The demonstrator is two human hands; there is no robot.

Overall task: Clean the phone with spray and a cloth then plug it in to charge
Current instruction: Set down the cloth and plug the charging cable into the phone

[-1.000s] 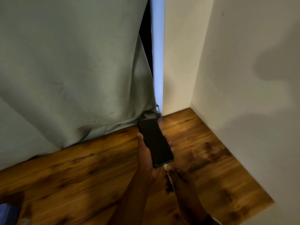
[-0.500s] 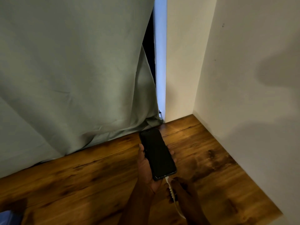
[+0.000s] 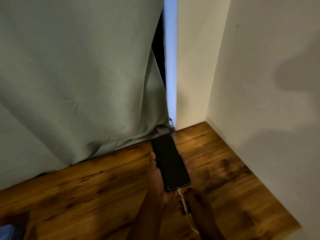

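Note:
A black phone (image 3: 170, 162) with a dark screen lies face up in my left hand (image 3: 158, 181), which cradles it from below over the wooden table (image 3: 86, 193). Its top end points toward the curtain. My right hand (image 3: 195, 203) sits just below the phone's bottom edge, pinching a white charging cable (image 3: 183, 202). The cable's tip meets the phone's bottom edge; whether it is fully seated I cannot tell. The cable trails down to the lower right.
A grey-green curtain (image 3: 78, 80) hangs along the table's far edge. White walls (image 3: 259, 101) close off the right side and far corner. A blue object (image 3: 8, 232) shows at the bottom left corner.
The view has tilted slightly, so hands and phone sit lower in frame. My right hand has brought the cable tip up against the phone's bottom edge.

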